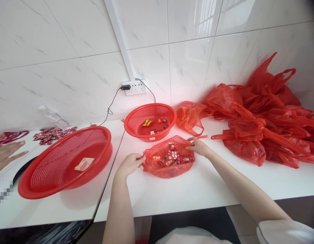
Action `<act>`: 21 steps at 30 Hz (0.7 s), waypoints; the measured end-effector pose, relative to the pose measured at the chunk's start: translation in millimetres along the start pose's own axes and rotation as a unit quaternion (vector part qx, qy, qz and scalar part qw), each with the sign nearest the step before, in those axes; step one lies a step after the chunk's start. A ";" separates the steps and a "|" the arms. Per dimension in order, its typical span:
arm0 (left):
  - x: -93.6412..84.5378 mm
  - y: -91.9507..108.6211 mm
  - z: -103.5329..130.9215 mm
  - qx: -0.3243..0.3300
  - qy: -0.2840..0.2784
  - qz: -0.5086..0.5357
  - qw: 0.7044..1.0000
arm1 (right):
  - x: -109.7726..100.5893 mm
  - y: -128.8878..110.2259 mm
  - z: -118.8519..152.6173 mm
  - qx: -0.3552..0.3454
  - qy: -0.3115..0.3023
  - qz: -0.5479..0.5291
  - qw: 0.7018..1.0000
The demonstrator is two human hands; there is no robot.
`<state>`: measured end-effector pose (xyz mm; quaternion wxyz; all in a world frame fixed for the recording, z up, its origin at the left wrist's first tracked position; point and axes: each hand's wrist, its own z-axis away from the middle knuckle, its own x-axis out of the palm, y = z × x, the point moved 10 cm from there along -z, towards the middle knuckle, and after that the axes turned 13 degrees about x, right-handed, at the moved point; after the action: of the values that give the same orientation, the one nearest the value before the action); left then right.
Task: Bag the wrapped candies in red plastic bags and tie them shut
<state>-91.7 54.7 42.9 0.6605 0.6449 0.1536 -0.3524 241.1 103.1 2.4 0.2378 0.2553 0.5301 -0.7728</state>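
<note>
A red plastic bag (159, 173) lies open on the white table in front of me. Several small wrapped packets (172, 156), mostly red, sit inside it. My left hand (130, 164) pinches the bag's left edge between thumb and fingers. At the upper right edge, my right hand (199, 147) grips the bag's rim the same way. Just behind the bag stands a round red basket (131, 127) with a few small packets at its bottom, yellow ones among them.
A larger red basket (42, 169) at left holds one pale packet (84, 164). Red packets (48, 135) and a clear plastic bottle (54, 117) lie behind it. Another person's hand (9, 154) shows at far left. Filled red bags (269, 118) crowd the right. A socket strip (136, 88) with cords is on the wall.
</note>
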 end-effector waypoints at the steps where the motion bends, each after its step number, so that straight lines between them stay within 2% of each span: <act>1: -11.2 9.7 1.4 0.022 0.042 0.016 0.999 | -3.6 -6.3 1.6 -0.019 -0.020 -0.052 0.998; 3: -39.3 32.3 5.7 0.084 0.150 0.090 0.981 | -24.4 -24.2 6.7 -0.070 -0.026 -0.198 0.977; 4: -54.4 43.6 9.1 0.121 0.208 0.144 0.960 | -40.0 -33.1 10.4 -0.096 -0.013 -0.272 0.958; 6: -79.8 65.0 16.4 0.196 0.299 0.255 0.898 | -72.6 -49.4 20.9 -0.144 0.033 -0.374 0.916; 8: -95.4 89.1 20.6 0.272 0.340 0.326 0.839 | -96.9 -67.3 34.2 -0.192 0.064 -0.436 0.877; 9: -98.7 103.1 20.6 0.309 0.339 0.341 0.820 | -105.3 -76.6 41.0 -0.216 0.072 -0.461 0.858; 11: -96.6 130.6 16.1 0.363 0.306 0.353 0.806 | -113.8 -93.9 52.6 -0.254 0.074 -0.497 0.826; 13: -83.9 152.1 6.0 0.377 0.247 0.357 0.818 | -112.1 -109.3 59.9 -0.273 0.060 -0.519 0.808; 15: -61.6 165.7 -7.2 0.352 0.170 0.347 0.852 | -103.8 -124.9 66.1 -0.285 0.033 -0.526 0.800; 18: -20.2 176.6 -22.1 0.299 0.057 0.271 0.913 | -90.2 -148.7 81.3 -0.314 0.007 -0.503 0.805; 21: 12.3 184.1 -29.3 0.286 0.000 0.173 0.942 | -75.8 -174.8 104.0 -0.369 -0.033 -0.455 0.810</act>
<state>46.6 64.8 168.3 0.4989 0.8233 -0.0683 -0.2619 172.1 69.3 205.4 -0.0471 -0.1481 0.8228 -0.5466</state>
